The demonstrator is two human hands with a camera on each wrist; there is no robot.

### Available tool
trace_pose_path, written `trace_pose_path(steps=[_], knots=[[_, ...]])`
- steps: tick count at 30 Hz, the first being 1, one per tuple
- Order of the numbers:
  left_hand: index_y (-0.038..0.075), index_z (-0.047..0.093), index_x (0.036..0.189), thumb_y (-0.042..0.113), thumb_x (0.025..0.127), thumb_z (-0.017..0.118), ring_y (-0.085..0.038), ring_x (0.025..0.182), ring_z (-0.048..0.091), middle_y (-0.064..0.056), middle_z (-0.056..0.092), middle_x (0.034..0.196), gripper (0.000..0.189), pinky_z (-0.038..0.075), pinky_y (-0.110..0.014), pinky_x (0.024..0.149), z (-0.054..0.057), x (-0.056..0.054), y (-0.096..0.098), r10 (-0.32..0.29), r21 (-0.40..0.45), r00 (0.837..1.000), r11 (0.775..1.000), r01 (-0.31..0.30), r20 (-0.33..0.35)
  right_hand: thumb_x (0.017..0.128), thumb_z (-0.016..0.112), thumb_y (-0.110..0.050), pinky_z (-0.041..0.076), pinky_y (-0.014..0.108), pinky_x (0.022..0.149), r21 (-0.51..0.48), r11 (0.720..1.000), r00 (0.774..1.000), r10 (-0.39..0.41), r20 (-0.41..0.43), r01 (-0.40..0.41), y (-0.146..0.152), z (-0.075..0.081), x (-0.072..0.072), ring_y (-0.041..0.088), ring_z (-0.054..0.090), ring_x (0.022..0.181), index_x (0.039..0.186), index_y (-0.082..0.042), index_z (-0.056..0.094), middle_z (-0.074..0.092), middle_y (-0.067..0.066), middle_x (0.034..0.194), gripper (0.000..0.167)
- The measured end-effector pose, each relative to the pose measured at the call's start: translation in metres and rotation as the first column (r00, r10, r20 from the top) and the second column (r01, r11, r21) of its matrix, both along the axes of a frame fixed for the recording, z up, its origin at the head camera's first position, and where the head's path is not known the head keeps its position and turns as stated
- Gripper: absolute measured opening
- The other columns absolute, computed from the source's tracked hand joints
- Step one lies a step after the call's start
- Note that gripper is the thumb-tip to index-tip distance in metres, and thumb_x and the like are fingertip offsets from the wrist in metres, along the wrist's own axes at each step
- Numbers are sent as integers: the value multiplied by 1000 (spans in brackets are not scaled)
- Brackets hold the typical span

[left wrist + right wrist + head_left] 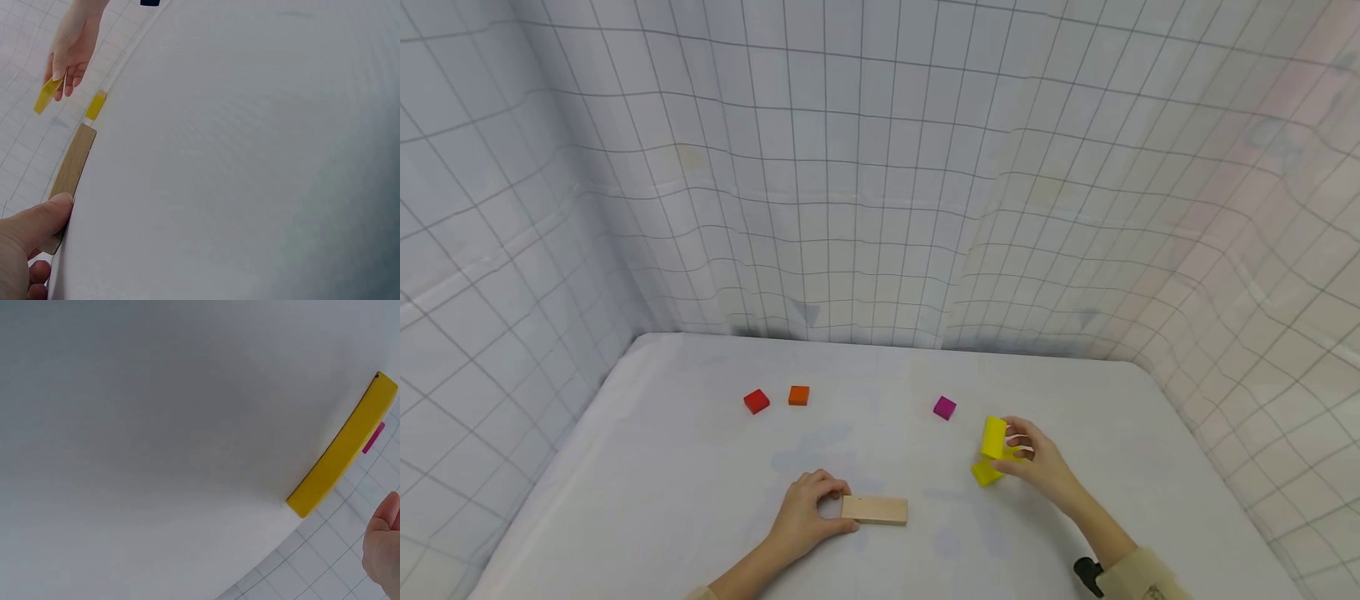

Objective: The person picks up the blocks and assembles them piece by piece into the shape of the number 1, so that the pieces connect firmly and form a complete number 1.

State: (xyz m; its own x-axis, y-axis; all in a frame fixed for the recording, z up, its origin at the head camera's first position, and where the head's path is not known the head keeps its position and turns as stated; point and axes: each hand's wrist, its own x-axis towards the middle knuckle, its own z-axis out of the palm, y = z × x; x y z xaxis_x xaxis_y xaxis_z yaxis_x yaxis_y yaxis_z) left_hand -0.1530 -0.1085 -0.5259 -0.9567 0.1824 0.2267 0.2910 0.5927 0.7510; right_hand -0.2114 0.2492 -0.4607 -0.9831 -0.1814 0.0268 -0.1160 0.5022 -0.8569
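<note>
My left hand [801, 515] pinches the left end of a plain wooden block [883, 510] lying on the white table; in the left wrist view the thumb presses on the block's [78, 156] side. Over to the right, my right hand [1043, 468] holds a yellow block [993, 437] between thumb and fingers, raised and tilted upright. Below it, a second yellow block [985, 473] rests on the table, partly hidden by the hand and the held block. The right wrist view shows this lower block [344, 447] at full length, with the right hand [382, 550] at the edge.
A magenta block [944, 407] lies behind the yellow ones. Farther left at the back are a red block [757, 401] and an orange block [799, 395]. White curtains [880, 208] with a grid pattern surround the white table [700, 450] at the back and sides.
</note>
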Motion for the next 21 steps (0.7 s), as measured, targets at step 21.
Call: trace_pose_path(steps=[21], knots=[[24, 64, 83, 38, 57, 83, -3, 73, 40, 17, 49, 77, 35, 33, -27, 68, -1, 0, -1, -10, -3, 997, 1000, 10, -72, 73, 76, -11, 43, 33, 87, -91, 985, 989, 150, 14, -149, -66, -5, -16, 29, 49, 100, 128, -1, 43, 49, 14, 114, 65]])
